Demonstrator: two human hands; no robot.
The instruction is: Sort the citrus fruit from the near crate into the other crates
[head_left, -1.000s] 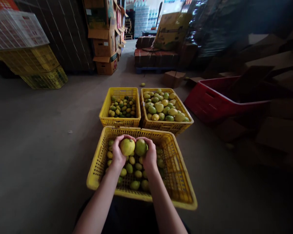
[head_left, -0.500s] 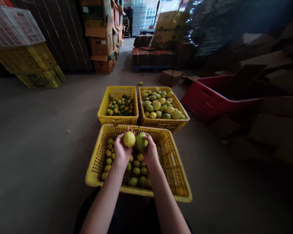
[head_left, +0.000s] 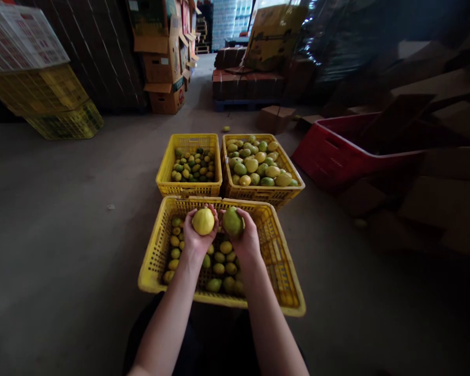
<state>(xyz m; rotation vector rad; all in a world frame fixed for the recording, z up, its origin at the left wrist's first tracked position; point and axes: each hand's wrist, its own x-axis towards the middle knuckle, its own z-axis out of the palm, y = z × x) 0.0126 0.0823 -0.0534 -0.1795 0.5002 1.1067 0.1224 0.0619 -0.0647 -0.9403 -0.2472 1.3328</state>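
Cupped in my left hand is a yellow lemon, round and pale. My right hand grips a green lemon close beside it, with a small gap between the two fruits. Both hands are above the near yellow crate, a wide basket with slotted walls. Several green and yellow lemons lie at its bottom, partly hidden behind my forearms.
Behind stand two yellow crates: the left crate holds smaller lemons, the right crate is heaped with larger ones. A red bin is at the right, stacked crates at the left. Cardboard boxes are piled farther back.
My hands have drawn slightly apart, the yellow lemon shifting left and the green one right. Both fruits look turned in my fingers. The view has tilted down a little.
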